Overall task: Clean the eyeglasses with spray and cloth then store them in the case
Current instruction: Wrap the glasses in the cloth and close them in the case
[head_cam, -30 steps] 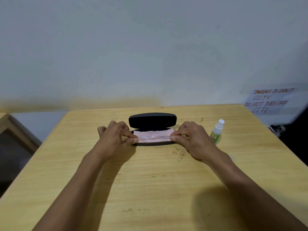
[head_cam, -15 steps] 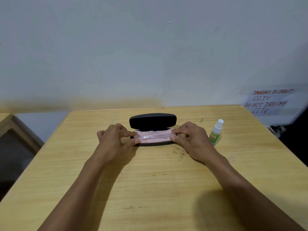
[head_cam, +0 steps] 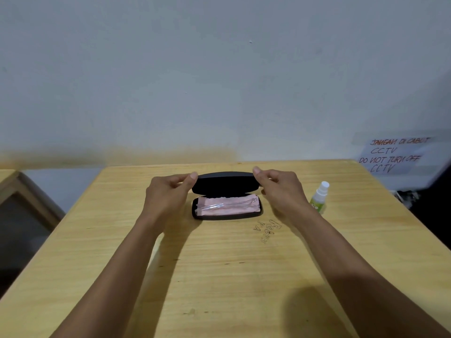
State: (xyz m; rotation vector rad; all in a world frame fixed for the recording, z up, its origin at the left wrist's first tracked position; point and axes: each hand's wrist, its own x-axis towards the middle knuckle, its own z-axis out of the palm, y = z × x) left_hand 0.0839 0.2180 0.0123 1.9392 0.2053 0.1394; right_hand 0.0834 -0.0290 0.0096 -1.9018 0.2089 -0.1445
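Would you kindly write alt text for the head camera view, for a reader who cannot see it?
Two bare hands, left hand and right hand, hold the ends of the raised lid of an open black glasses case on a wooden table. Clear eyeglasses lie on a pink cloth inside; a small spray bottle stands to the right.

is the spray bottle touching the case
Apart. The head view shows the bottle standing right of the case, with bare table and the right hand between.
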